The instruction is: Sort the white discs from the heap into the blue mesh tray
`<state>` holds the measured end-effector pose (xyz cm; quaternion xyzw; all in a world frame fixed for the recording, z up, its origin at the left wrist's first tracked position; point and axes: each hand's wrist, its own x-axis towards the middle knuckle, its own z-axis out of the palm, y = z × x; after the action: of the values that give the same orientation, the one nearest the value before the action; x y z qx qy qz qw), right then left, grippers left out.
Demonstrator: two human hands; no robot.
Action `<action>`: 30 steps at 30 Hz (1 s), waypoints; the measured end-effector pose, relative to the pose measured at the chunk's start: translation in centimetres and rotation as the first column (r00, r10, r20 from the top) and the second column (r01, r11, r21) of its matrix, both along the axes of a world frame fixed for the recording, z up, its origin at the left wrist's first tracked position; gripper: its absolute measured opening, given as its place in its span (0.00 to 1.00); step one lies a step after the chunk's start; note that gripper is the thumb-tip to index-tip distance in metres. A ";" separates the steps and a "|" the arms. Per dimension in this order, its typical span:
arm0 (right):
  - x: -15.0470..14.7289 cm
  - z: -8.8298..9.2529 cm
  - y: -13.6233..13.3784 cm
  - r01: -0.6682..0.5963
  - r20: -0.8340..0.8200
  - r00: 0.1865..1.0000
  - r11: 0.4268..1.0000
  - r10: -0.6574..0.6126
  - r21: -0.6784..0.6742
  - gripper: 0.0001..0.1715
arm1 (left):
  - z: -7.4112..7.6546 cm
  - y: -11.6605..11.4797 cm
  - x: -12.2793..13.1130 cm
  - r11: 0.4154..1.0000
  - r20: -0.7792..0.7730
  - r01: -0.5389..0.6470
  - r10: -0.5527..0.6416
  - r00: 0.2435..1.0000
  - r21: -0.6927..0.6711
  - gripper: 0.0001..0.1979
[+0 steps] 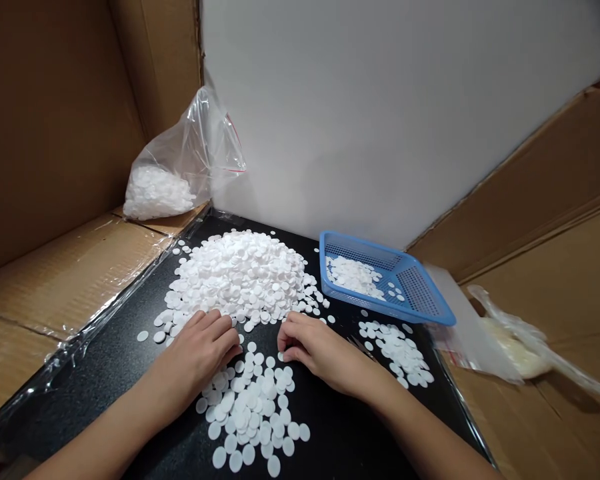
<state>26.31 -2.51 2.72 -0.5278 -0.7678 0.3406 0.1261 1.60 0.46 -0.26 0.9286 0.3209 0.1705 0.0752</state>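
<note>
A large heap of small white round discs [245, 267] lies on the black tabletop. In front of it is a smaller spread of the same discs [255, 407]. My left hand [205, 347] rests palm down between the two, its fingers curled and pressed together at the heap's front edge; the fingertips are hidden. Opposite it, my right hand [315, 347] has its thumb and forefinger bent toward each other, with a white disc [281, 357] at their tips. Several loose discs lie in the gap between the hands.
A blue plastic basket [387, 303] with white discs stands at the back right. Before it lie another disc cluster [400, 353] and dark tweezers [363, 347]. A clear bag of discs [160, 190] is at the left, plastic bags [520, 347] at the right. Cardboard flanks the table.
</note>
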 end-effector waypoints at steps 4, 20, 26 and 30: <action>0.1 0.2 -0.3 -0.059 0.005 0.998 0.997 0.059 0.047 0.09 | 0.4 -0.2 -0.1 0.984 0.101 -0.035 0.053 0.994 -0.176 0.10; -0.4 -1.6 0.6 0.155 -0.248 0.963 0.972 -0.108 0.178 0.12 | 0.4 0.6 -0.8 0.955 0.224 -0.177 0.231 0.947 -0.237 0.12; -2.0 -2.1 -0.2 0.082 -0.322 0.945 0.993 -0.050 0.087 0.13 | -0.1 0.5 -0.5 0.968 0.158 -0.138 0.173 0.972 -0.210 0.12; -2.5 -2.1 -0.6 0.061 -0.336 0.941 0.994 -0.028 0.088 0.13 | -0.1 0.3 0.0 0.980 0.110 -0.133 0.150 0.983 -0.148 0.09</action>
<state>23.79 -3.11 0.60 -0.4727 -0.7389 0.3845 0.2876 1.63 0.79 -0.39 0.8838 0.3923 0.2083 0.1471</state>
